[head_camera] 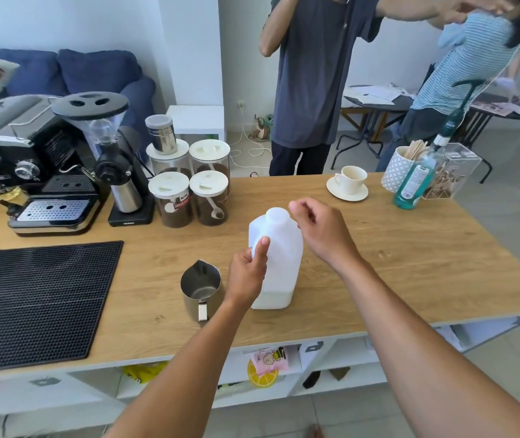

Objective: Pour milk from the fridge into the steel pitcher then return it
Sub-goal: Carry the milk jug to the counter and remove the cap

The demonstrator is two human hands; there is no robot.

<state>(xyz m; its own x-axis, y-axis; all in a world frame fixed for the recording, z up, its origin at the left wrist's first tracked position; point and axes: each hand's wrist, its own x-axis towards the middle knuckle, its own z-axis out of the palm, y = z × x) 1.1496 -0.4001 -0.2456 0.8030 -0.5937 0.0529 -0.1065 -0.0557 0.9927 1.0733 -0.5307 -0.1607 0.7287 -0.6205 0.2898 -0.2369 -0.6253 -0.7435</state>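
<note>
On the desk (410, 248), towards its near edge, the milk jug (284, 257) is stood upright, its left side grasped by the left grip (249, 275). The right grip (318, 230) is held curled just right of the cap (276, 215); whether anything is pinched cannot be told. The steel pitcher (201, 287) is set just left.

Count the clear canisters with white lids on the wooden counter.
4, grouped right of the black coffee grinder: back-left canister, under a small steel tin; back-right canister; front-left canister; front-right canister. More could hide behind them.
</note>
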